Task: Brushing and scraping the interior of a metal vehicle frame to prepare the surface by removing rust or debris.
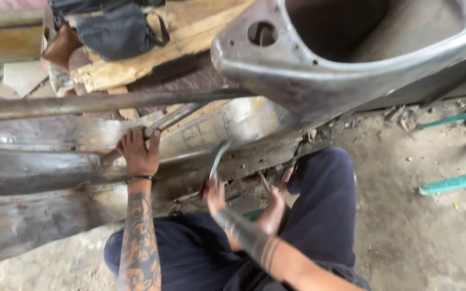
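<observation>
one curved metal tool [219, 159], tip upward

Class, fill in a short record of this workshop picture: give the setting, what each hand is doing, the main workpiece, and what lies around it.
Setting: dirt floor, person crouching in dark trousers
Left hand: gripping a slanted metal bar on the panel
Right hand: shut on a curved metal tool, its handle blurred
Workpiece: bare metal car body panel with a round hole
Nearby: dark bag on wooden planks; green pipes at right
</observation>
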